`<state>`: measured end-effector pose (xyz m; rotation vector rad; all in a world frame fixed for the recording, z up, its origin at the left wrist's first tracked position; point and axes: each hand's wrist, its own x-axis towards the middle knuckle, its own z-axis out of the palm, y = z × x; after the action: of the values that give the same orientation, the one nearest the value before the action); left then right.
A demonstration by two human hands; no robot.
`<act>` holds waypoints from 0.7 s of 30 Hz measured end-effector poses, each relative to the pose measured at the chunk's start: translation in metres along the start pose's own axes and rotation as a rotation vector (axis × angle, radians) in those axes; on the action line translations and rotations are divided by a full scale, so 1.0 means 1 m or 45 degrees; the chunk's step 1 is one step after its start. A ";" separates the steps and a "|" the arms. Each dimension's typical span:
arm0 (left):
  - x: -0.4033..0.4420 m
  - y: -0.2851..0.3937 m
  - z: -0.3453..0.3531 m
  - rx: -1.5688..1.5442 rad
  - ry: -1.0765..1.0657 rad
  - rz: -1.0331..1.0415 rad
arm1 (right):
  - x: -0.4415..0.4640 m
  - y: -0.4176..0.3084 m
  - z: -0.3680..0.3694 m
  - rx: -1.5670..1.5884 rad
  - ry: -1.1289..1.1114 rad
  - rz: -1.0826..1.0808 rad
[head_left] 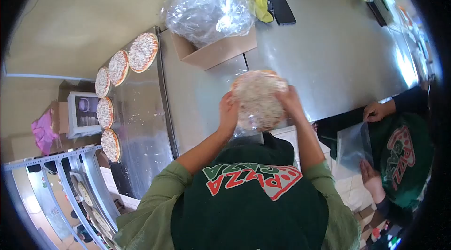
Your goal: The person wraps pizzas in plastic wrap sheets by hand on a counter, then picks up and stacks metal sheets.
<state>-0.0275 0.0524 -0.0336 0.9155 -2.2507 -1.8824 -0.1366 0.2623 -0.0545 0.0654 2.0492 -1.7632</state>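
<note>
My left hand (228, 114) grips the left edge of a round pizza (258, 99) topped with shredded white cheese. On the opposite edge, my right hand (290, 102) holds the same pizza. It is blurred and held above the near side of the metal table, close to my apron. Clear plastic shows around its lower edge; whether the pizza is inside it I cannot tell. Several more cheese-topped pizzas (143, 52) lie along the far left side of the dark metal counter (141, 109).
A cardboard box (221, 51) full of clear plastic (211, 8) stands behind the pizza. Beyond it are a yellow item (261, 5) and a black tablet-like object (282, 9). At right, a co-worker's hands (376, 111) hold a clear bag (354, 149). A rack (61, 165) stands lower left.
</note>
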 end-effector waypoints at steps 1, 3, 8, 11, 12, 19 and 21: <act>0.006 0.031 0.008 0.065 -0.128 0.144 | 0.003 0.003 -0.026 0.061 0.059 -0.037; 0.015 0.099 0.020 0.658 0.079 0.890 | -0.004 -0.029 -0.073 0.101 0.251 0.097; 0.102 0.186 0.026 0.925 0.431 1.077 | 0.032 -0.006 -0.182 -0.516 0.664 -0.119; 0.142 0.194 0.003 0.377 0.120 0.707 | 0.023 -0.038 -0.185 -1.032 0.989 -0.424; 0.141 0.204 -0.003 0.013 0.231 0.643 | 0.020 -0.055 -0.170 -1.028 1.003 -0.537; 0.124 0.235 -0.092 -0.486 0.409 0.394 | -0.002 -0.208 0.057 -0.813 0.136 -1.488; 0.105 0.224 -0.112 -0.374 0.293 0.604 | 0.001 -0.230 0.114 -0.972 -0.057 -1.537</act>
<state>-0.1554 -0.0790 0.1666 0.4716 -1.7932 -1.7208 -0.1757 0.1100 0.1490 -1.6922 2.7826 -1.2059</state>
